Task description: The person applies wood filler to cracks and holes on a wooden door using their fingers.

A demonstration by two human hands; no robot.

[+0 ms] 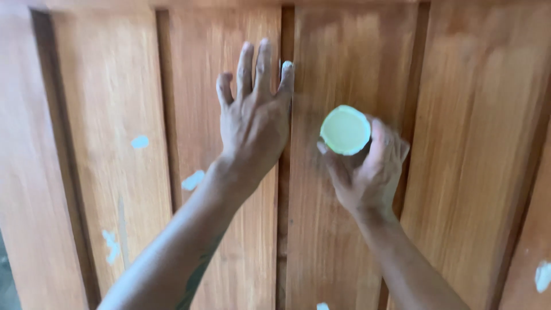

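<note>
My left hand (252, 109) lies flat against a brown wooden panelled surface (115, 103), fingers spread upward, the index fingertip coated in white putty and pressing on the dark groove (285, 201) between two panels. My right hand (370, 172) is wrapped around a small round container (345, 130) filled with pale yellowish-white paste, its open top facing me, held just in front of the wood to the right of the groove.
White putty patches dot the wood: two on the left panels (139, 141) (193, 179), a smear low at the left (110, 245), one at the bottom centre (322, 306) and one at the lower right edge (542, 275). Vertical grooves divide the panels.
</note>
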